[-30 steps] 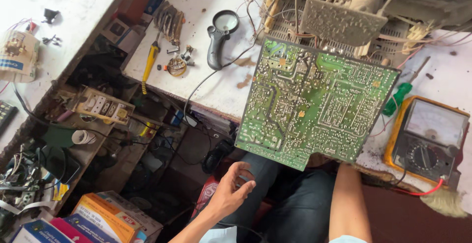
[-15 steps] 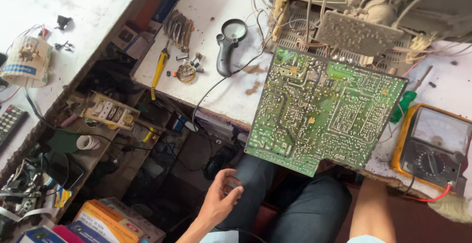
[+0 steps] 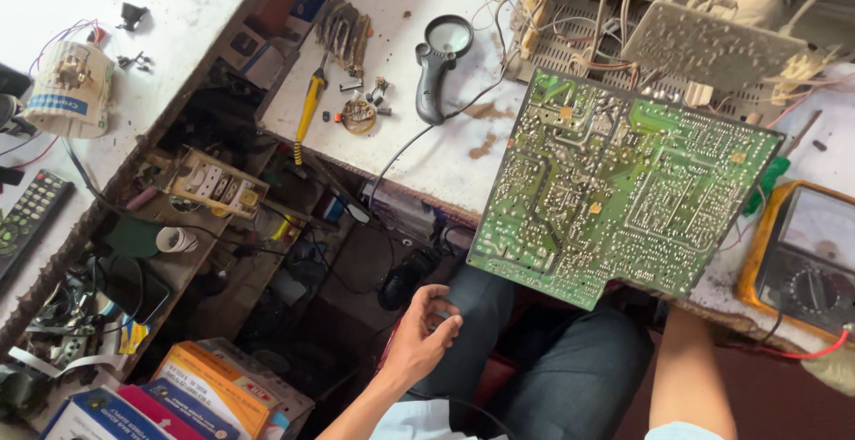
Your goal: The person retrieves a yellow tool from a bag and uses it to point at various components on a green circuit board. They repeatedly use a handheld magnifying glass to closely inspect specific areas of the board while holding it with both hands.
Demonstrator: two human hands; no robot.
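Note:
A large green circuit board (image 3: pixel 614 199), solder side up, lies tilted over the front edge of the white workbench (image 3: pixel 419 159) and above my lap. My right forearm (image 3: pixel 686 364) runs up beneath the board, which hides my right hand. My left hand (image 3: pixel 423 333) hovers by my left knee, fingers loosely curled and apart, holding nothing. My dark trousers (image 3: pixel 570 378) fill the space below the board.
A black magnifier (image 3: pixel 441 61), a yellow-handled screwdriver (image 3: pixel 307 115) and small parts lie on the bench. A yellow multimeter (image 3: pixel 802 262) sits at the right, a dusty wired chassis (image 3: pixel 704 39) behind the board. Cluttered shelves, a remote (image 3: pixel 27 226) and coloured boxes (image 3: pixel 214 387) fill the left.
The view has drifted, so the board and bench sit further right in frame. My left hand stays by my knee with its fingers a little more curled.

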